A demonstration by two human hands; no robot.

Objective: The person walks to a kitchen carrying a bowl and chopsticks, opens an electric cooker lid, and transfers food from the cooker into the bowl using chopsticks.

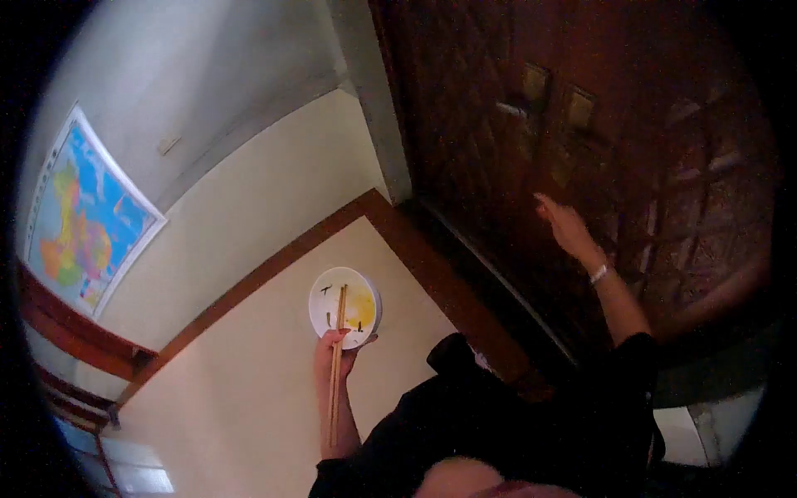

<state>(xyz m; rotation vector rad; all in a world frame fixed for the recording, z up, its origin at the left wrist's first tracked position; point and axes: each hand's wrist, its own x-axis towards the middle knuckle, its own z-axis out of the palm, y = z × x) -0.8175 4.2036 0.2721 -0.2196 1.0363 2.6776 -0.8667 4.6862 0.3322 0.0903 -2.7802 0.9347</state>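
My left hand (336, 342) grips a white bowl (322, 309) by its near rim, together with a pair of wooden chopsticks (334, 390) that lie across it. Inside the bowl are a yellow liquid remnant (359, 309) and a few dark scraps. My right hand (564, 226), with a light band (598, 274) at the wrist, reaches out in front of a dark carved door (465, 141). Its fingers look stretched forward and hold nothing that I can see. The door handle (511, 109) lies beyond the fingertips, apart from them in the picture.
A map (91, 220) hangs on the wall at the left, above brown wooden furniture (83, 328). The pale floor (241, 357) has a dark brown border, and a raised threshold (498, 278) runs along the door's foot. A white object (679, 436) stands at lower right.
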